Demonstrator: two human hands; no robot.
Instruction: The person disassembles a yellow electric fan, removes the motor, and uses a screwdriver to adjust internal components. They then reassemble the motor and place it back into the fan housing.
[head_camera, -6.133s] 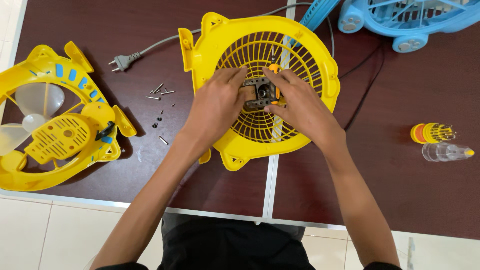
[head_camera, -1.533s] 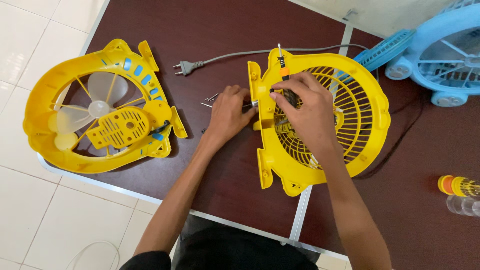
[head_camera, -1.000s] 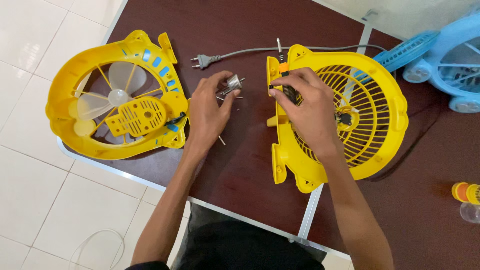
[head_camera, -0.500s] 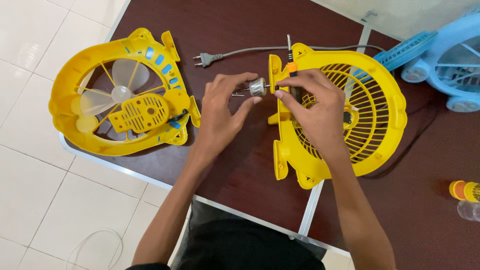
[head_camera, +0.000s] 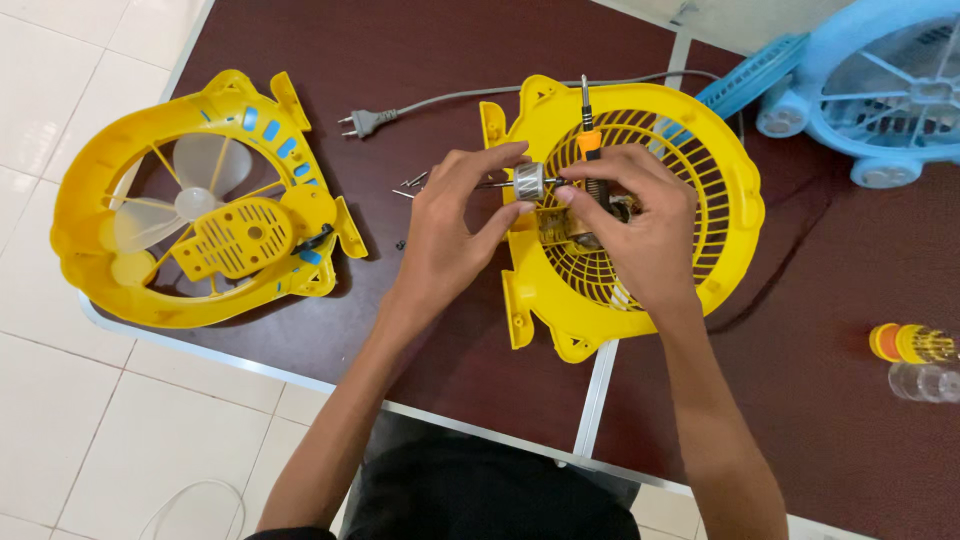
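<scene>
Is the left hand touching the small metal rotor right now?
Touching. The head view shows the left hand with its thumb and fingertips closed around the small metal rotor, no gap between them, above the yellow fan grille.

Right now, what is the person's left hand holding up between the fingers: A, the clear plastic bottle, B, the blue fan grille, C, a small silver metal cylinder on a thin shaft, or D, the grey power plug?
C: the left hand pinches a small silver cylinder on a thin shaft above the yellow fan grille, while the grey plug lies untouched on the table.
</scene>
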